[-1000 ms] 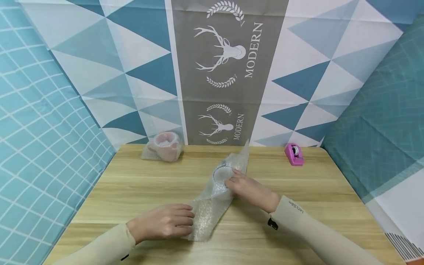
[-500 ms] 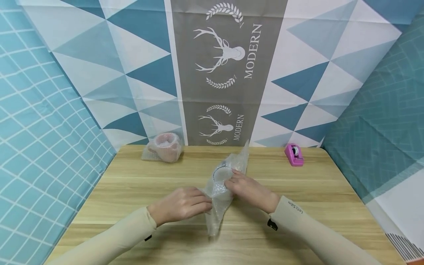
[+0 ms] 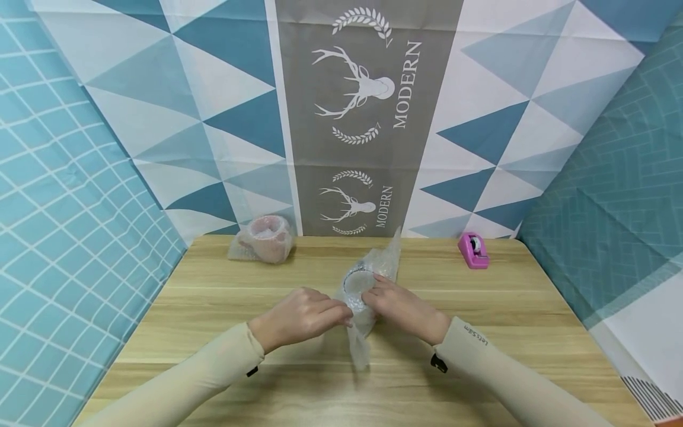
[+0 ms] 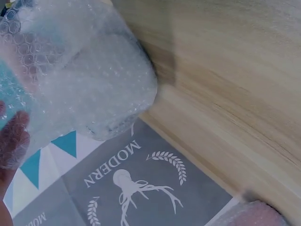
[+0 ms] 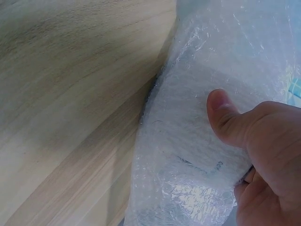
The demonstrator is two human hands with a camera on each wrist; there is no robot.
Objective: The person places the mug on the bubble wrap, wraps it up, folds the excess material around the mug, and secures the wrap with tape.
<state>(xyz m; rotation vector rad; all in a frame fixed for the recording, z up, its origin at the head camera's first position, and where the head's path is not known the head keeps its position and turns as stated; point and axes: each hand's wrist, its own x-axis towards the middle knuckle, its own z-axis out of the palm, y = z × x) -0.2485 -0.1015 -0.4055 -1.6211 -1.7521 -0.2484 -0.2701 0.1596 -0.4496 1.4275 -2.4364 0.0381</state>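
A white cup (image 3: 358, 283) with a dark rim line stands mid-table, partly covered by bubble wrap (image 4: 56, 103). My right hand (image 3: 402, 305) grips the cup's right side through the wrap. The right wrist view has its thumb (image 5: 221, 106) on the cup's white side, with the fingers round the edge. From the near left, my left hand (image 3: 306, 317) pinches a raised flap of bubble wrap close to the cup; its fingertips (image 4: 19, 125) show through the clear sheet in the left wrist view. A loose corner hangs below that hand, and another sticks up behind the cup.
A pink mug (image 3: 269, 240) wrapped in bubble wrap stands at the table's back left. At the back right lies a pink tape dispenser (image 3: 473, 250). The wooden table (image 3: 213, 314) ends at a patterned cloth backdrop (image 3: 368, 118), with blue cloth (image 3: 64, 207) on the left.
My left hand has moved right and away from me, folding the near flap of bubble wrap up toward the cup. The right hand has kept its grip in place.
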